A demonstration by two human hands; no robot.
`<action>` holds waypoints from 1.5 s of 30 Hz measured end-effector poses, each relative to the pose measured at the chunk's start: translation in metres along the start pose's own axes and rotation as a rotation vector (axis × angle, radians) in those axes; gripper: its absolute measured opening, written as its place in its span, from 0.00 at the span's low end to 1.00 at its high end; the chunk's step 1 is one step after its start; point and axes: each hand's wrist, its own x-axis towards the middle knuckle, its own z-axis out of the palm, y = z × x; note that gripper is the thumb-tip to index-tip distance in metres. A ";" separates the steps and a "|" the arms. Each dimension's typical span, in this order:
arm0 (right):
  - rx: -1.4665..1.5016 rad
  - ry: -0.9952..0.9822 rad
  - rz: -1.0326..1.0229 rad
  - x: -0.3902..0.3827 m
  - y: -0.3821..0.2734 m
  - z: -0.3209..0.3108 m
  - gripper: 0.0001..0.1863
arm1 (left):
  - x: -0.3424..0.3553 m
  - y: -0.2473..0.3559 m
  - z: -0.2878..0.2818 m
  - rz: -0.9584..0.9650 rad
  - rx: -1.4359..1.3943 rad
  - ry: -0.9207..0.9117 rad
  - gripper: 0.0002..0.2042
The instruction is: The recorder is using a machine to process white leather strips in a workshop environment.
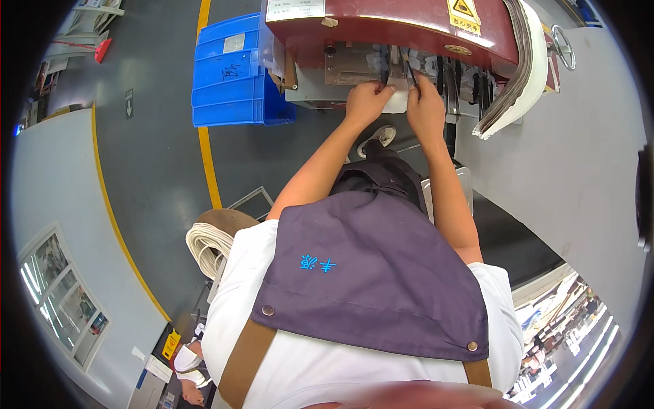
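Head view, white piece [397,103], between both grips [366,103] [426,109]

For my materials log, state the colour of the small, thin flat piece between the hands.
The small, thin flat piece is white, best seen in the head view.

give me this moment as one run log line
left hand: holding white piece | right hand: at its right edge | dark red machine: ahead of hands | blue bin: left of machine
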 end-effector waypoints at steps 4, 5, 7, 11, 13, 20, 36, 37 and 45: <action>-0.127 -0.288 0.074 0.020 -0.023 -0.008 0.15 | 0.003 -0.004 0.002 -0.003 -0.031 -0.041 0.18; -0.200 -0.345 0.075 0.023 -0.024 -0.008 0.15 | 0.003 -0.006 0.003 -0.008 -0.068 -0.045 0.17; -0.210 -0.362 0.093 0.025 -0.028 -0.008 0.14 | 0.002 -0.007 0.003 -0.022 -0.099 -0.057 0.17; -0.249 -0.442 0.114 0.028 -0.035 -0.009 0.14 | -0.002 -0.005 0.001 -0.044 -0.144 -0.074 0.16; -0.268 -0.448 0.108 0.028 -0.034 -0.002 0.14 | 0.001 -0.011 0.005 -0.045 -0.170 -0.086 0.16; -0.214 -0.380 0.114 0.022 -0.028 0.011 0.15 | 0.007 -0.018 0.005 -0.064 -0.247 -0.152 0.13; 0.211 -0.242 0.260 -0.026 -0.003 -0.059 0.12 | -0.011 -0.031 -0.013 -0.053 -0.156 -0.266 0.15; 0.201 -0.035 0.265 -0.027 0.005 -0.071 0.10 | -0.011 -0.030 -0.018 -0.067 -0.078 -0.301 0.17; -0.035 0.565 0.367 0.010 0.069 -0.152 0.15 | -0.008 0.095 -0.040 0.410 0.771 -0.429 0.14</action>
